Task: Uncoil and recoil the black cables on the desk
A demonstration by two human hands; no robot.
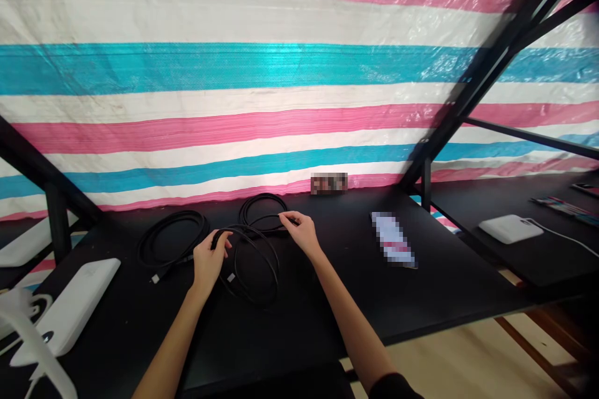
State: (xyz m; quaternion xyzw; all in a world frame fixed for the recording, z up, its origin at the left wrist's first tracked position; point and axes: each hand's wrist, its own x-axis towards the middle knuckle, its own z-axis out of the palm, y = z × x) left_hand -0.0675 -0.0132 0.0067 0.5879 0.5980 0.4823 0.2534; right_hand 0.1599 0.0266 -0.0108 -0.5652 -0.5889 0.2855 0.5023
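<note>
On a black table lie three coils of black cable. My left hand is closed round the near coil at its upper left. My right hand pinches a strand of black cable beside the far coil. The third coil lies loose to the left, its plug end pointing toward me.
A white power bank with a white cord sits at the left. A blurred flat object lies to the right. Another white device rests on the neighbouring table. Black frame bars slant up on both sides, with a striped tarp behind.
</note>
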